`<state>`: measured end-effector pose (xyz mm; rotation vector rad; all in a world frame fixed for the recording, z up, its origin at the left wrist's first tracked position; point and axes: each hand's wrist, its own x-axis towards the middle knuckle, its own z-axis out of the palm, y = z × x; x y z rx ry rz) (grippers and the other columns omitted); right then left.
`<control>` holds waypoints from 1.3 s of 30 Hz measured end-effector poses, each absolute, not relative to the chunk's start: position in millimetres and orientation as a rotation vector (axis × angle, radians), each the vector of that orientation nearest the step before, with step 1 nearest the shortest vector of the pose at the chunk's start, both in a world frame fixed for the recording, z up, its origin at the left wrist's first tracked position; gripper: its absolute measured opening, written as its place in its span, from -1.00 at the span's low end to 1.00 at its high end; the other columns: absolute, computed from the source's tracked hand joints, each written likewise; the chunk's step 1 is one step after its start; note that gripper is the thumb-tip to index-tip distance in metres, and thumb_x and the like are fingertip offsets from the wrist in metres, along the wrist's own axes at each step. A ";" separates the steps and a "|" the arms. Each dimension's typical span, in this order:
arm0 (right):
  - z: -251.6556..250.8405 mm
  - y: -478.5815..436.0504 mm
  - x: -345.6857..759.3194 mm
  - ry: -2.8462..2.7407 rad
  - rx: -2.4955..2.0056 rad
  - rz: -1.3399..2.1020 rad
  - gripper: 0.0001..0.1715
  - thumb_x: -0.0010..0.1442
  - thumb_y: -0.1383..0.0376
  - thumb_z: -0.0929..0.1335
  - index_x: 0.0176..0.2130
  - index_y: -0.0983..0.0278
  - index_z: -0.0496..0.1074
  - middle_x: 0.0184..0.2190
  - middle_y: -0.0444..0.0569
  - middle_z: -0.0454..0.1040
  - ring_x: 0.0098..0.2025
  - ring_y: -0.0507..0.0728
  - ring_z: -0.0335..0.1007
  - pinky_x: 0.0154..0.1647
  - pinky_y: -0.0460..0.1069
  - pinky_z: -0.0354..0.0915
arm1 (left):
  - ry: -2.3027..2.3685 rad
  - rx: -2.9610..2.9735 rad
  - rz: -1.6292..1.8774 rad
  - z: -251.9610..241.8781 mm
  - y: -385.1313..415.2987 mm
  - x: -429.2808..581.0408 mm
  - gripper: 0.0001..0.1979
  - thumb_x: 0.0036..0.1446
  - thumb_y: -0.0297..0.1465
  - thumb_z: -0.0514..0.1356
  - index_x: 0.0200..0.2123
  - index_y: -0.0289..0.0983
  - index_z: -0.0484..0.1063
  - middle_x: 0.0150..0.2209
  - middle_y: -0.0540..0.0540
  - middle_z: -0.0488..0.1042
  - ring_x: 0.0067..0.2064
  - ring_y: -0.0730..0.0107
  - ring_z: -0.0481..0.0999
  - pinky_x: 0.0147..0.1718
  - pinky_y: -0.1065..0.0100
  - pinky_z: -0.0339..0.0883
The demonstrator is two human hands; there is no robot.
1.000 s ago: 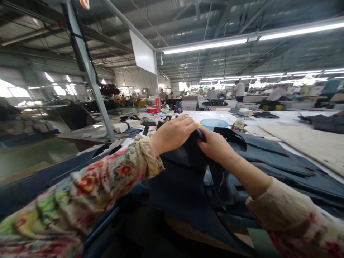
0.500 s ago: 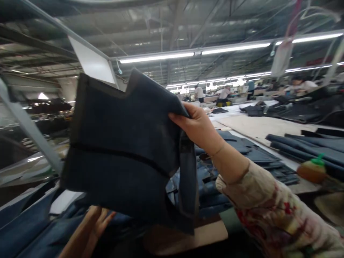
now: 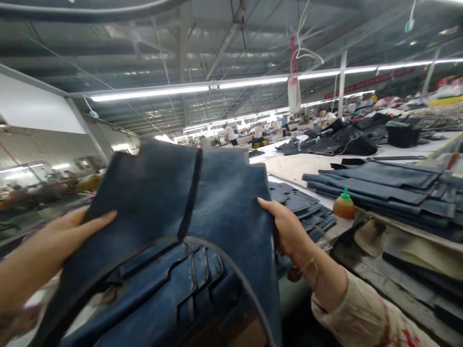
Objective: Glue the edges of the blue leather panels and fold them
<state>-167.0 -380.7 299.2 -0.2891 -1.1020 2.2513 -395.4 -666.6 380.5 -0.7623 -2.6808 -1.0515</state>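
A dark blue leather-like panel [image 3: 227,193] hangs raised in front of me, with a dark seam down its middle and a curved cut-out at the bottom. My left hand [image 3: 68,236] grips its left edge, thumb on the near face and the other fingers hidden behind. On the right edge, my right hand [image 3: 289,224] pinches it the same way. Through the cut-out, stacked blue pieces [image 3: 155,289] with stepped edges show below.
Right of the panel lie cut blue pieces [image 3: 300,202] and a larger pile of blue panels [image 3: 390,183]. A bottle with a green cap [image 3: 344,205] stands between them. Black pieces [image 3: 333,140] lie farther back. People work in the distance, one person [image 3: 323,118] at the far table.
The panel has turned over, showing a lighter blue face with an upright seam. My left hand has risen from below and taken its left edge. The view has swung right.
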 end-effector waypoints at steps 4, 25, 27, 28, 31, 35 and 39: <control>266.8 -368.2 -158.5 -0.908 -0.269 2.300 -0.75 0.03 0.25 0.38 -0.24 0.28 0.42 -0.41 -0.11 0.52 -0.37 0.09 0.45 -0.39 -0.06 0.39 | -2.573 -0.960 -0.362 447.8 -551.5 -396.1 -0.67 0.04 -0.15 0.06 -0.22 -0.20 0.42 -0.37 0.03 0.53 -0.29 0.26 0.49 -0.23 0.23 0.37; 213.4 -283.5 -195.4 -0.784 -0.422 2.381 -0.56 -0.10 0.05 0.44 -0.40 0.30 0.27 -0.43 -0.12 0.44 -0.36 0.08 0.42 -0.39 -0.02 0.41 | -2.173 -1.405 0.436 335.6 -210.7 -448.6 -0.71 0.11 -0.37 0.00 -0.21 -0.36 0.44 -0.19 -0.33 0.48 -0.13 0.03 0.45 -0.25 0.20 0.32; 207.6 -279.5 -197.8 -0.798 -0.432 2.382 -0.57 -0.08 0.05 0.44 -0.39 0.30 0.28 -0.42 -0.11 0.44 -0.34 0.08 0.42 -0.38 -0.01 0.42 | -2.189 -1.412 0.428 320.6 -204.0 -456.0 -0.71 0.11 -0.38 -0.01 -0.21 -0.35 0.44 -0.20 -0.32 0.48 -0.14 0.04 0.46 -0.26 0.20 0.32; 204.6 -278.3 -198.5 -0.797 -0.448 2.391 -0.57 -0.08 0.05 0.44 -0.38 0.31 0.28 -0.42 -0.11 0.44 -0.35 0.08 0.42 -0.38 -0.02 0.42 | -2.198 -1.413 0.427 313.2 -201.4 -459.5 -0.71 0.11 -0.38 -0.01 -0.21 -0.35 0.44 -0.20 -0.32 0.48 -0.14 0.06 0.46 -0.26 0.21 0.32; 195.0 -278.3 -199.3 -0.777 -0.510 2.471 -0.54 -0.08 0.06 0.44 -0.35 0.32 0.28 -0.43 -0.10 0.44 -0.37 0.07 0.44 -0.38 -0.04 0.41 | -2.224 -1.412 0.433 290.7 -196.6 -468.5 -0.69 0.11 -0.37 -0.04 -0.23 -0.36 0.45 -0.22 -0.24 0.49 -0.14 0.19 0.47 -0.23 0.30 0.30; 185.5 -281.2 -200.3 -0.801 -0.536 2.544 -0.55 -0.01 0.05 0.40 -0.33 0.35 0.26 -0.41 -0.02 0.48 -0.36 0.09 0.47 -0.39 -0.07 0.39 | -2.258 -1.416 0.443 262.7 -196.9 -475.6 -0.69 0.11 -0.38 -0.04 -0.24 -0.37 0.44 -0.23 -0.26 0.49 -0.15 0.19 0.46 -0.22 0.29 0.28; 180.2 -281.4 -202.3 -0.875 -0.545 2.546 -0.53 0.03 0.02 0.36 -0.32 0.39 0.28 -0.40 0.06 0.49 -0.36 0.10 0.48 -0.43 -0.10 0.37 | -2.261 -1.437 0.419 245.3 -202.4 -475.3 -0.72 0.12 -0.42 -0.01 -0.15 -0.34 0.39 -0.21 -0.32 0.47 -0.14 0.08 0.43 -0.20 0.16 0.25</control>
